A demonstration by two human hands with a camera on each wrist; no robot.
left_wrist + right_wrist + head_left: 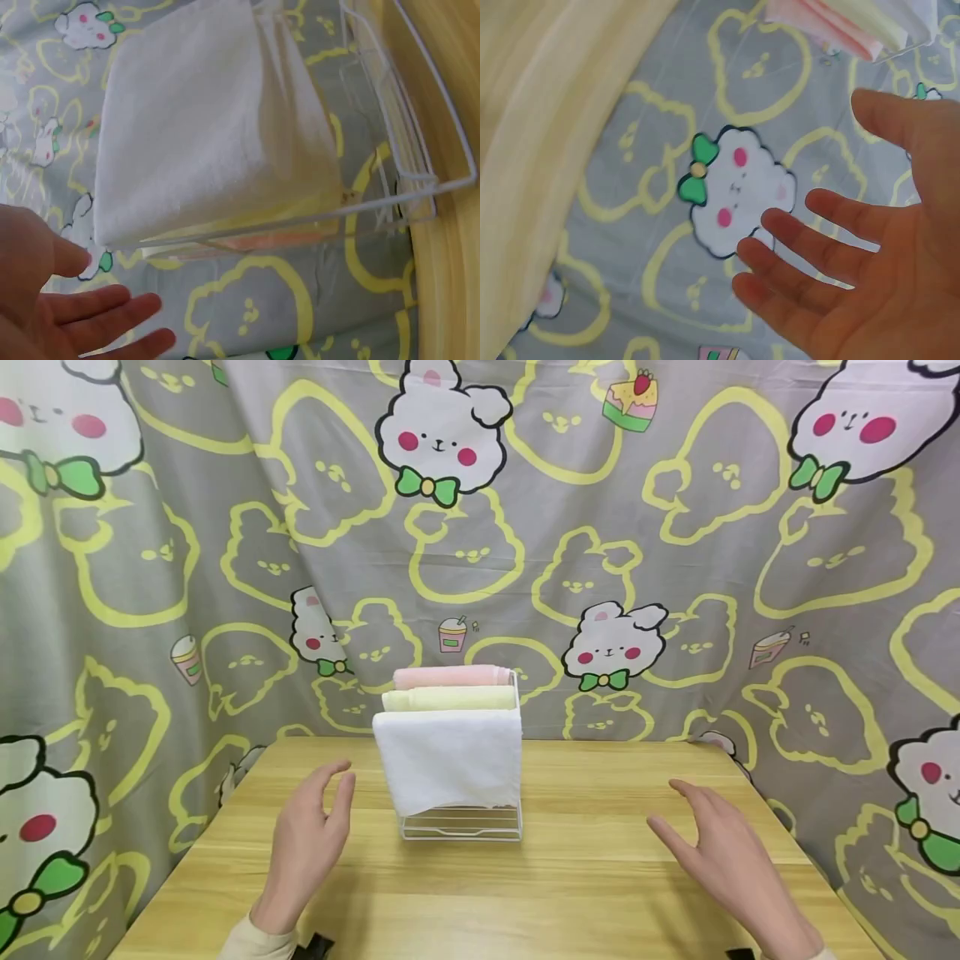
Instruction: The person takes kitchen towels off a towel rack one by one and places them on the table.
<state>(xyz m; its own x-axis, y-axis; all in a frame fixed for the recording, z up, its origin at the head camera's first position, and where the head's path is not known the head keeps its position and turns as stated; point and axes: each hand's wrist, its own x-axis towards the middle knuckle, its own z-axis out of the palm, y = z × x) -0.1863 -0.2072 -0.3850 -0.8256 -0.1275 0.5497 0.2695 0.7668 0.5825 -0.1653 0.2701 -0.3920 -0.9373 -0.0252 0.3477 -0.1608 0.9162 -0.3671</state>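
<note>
A white wire rack [462, 837] stands on the table with three cloths draped over it. The white towel [450, 760] hangs in front, a pale yellow towel [450, 698] behind it, and a pink towel [450, 677] at the back. My left hand [311, 835] hovers to the left of the rack, fingers loosely bent and holding nothing; the left wrist view shows it apart from the white towel [180, 127]. Well to the right of the rack, my right hand [720, 852] is held over the table, its fingers [817, 262] spread and relaxed with nothing in them.
The wooden table [585, 885] extends around the rack to its back and side edges. A grey curtain [525, 543] printed with white cartoon animals and yellow outlines hangs behind the table and along both sides.
</note>
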